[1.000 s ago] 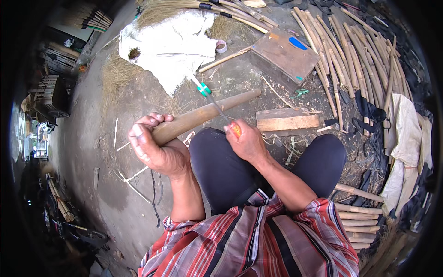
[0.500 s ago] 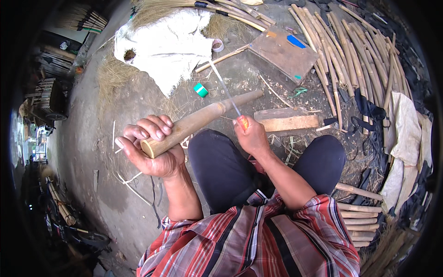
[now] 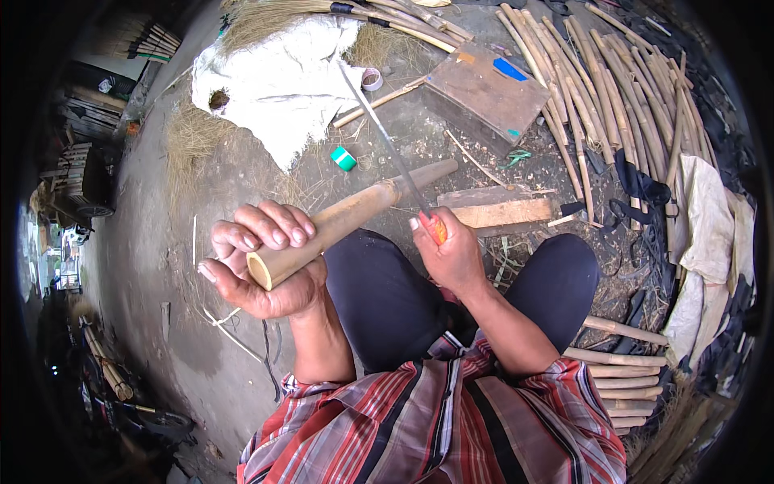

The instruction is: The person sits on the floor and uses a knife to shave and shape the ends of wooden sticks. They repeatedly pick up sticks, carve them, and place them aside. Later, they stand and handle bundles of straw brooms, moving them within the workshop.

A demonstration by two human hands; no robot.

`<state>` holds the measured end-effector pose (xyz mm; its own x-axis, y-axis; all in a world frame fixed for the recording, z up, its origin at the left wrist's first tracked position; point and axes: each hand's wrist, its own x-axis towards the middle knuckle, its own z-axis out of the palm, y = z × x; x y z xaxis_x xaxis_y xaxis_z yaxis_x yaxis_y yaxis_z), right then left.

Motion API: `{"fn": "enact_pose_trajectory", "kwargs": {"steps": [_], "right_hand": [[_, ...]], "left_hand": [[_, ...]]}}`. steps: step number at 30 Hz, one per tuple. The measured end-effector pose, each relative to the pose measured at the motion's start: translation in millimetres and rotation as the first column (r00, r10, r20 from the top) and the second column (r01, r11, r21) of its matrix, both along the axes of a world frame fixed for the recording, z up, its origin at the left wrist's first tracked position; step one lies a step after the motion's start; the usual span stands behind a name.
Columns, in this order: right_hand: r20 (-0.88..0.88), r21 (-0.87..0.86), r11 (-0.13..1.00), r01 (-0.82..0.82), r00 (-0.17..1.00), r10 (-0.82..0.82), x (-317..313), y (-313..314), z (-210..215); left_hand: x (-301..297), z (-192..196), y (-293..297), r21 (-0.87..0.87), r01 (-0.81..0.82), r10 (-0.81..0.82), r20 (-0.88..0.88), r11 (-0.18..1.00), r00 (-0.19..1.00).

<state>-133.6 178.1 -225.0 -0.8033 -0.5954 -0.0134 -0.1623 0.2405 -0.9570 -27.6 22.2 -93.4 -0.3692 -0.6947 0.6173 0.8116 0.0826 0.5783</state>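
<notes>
A thick bamboo pole (image 3: 347,214) slants from lower left to upper right above my lap, its hollow cut end toward my left side. My left hand (image 3: 270,250) wraps round it near that end, palm beneath and fingers over the top. In my right hand (image 3: 453,250) is the orange-red handle of a long, narrow-bladed knife (image 3: 377,127). Its blade points up and left, crossing the pole just beyond a node. Whether the edge touches the bamboo, I cannot tell.
A wood block (image 3: 504,214) and a brown box (image 3: 488,89) lie ahead. White sacking (image 3: 278,81), green tape (image 3: 343,159) and a tape roll (image 3: 372,79) rest on the ground. Bamboo poles (image 3: 597,89) are heaped at right, with cut lengths (image 3: 625,383) lower down.
The knife blade has swung, its tip now farther up and left, and my right hand has shifted slightly right and down. The pole's near end sits a little lower, still in my left hand.
</notes>
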Motion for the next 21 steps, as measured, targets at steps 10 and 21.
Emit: {"fn": "enact_pose_trajectory", "kwargs": {"steps": [10,21], "right_hand": [[-0.044,-0.032,0.999,-0.025,0.999,0.024,-2,15,19],[-0.293,-0.209,0.974,-0.084,0.956,0.020,5,18,34]], "left_hand": [[-5,2,3,-0.063,0.190,-0.189,0.022,0.980,0.982],[-14,8,7,0.053,0.170,-0.171,0.014,0.984,0.985]]}}
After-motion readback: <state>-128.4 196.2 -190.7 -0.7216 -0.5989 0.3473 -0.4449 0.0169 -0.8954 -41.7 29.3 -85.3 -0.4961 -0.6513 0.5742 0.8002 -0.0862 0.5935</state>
